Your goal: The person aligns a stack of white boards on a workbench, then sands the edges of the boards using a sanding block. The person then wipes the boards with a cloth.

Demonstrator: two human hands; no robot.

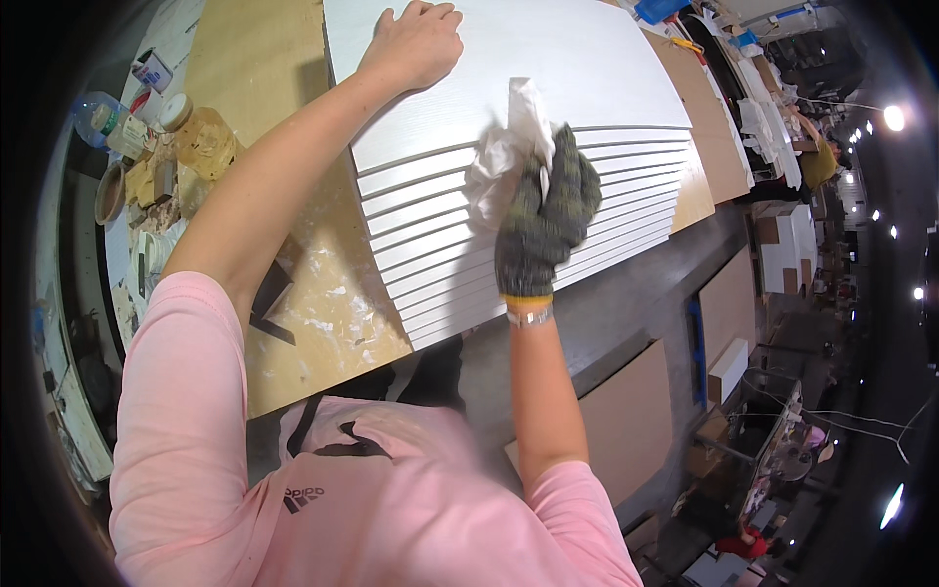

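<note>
White boards [548, 49] lie overlapped like steps in front of me, several of their edges showing as parallel lines. My right hand [543, 210], in a dark green knitted glove with a yellow cuff, grips a crumpled white cloth [499, 166]. The cloth rests against the top board near the stepped edges, and hand and cloth are slightly blurred. Farther up, my bare left hand [416, 44] lies on the top board near its left edge with its fingers bent; I see nothing held in it.
A paint-spotted plywood table [333, 303] extends under the boards. On the left stand a jar [201, 137] of yellowish stuff, a clear plastic bottle [93, 117] and a tin [152, 70]. Brown sheets [626, 411] lie lower right; people work farther right.
</note>
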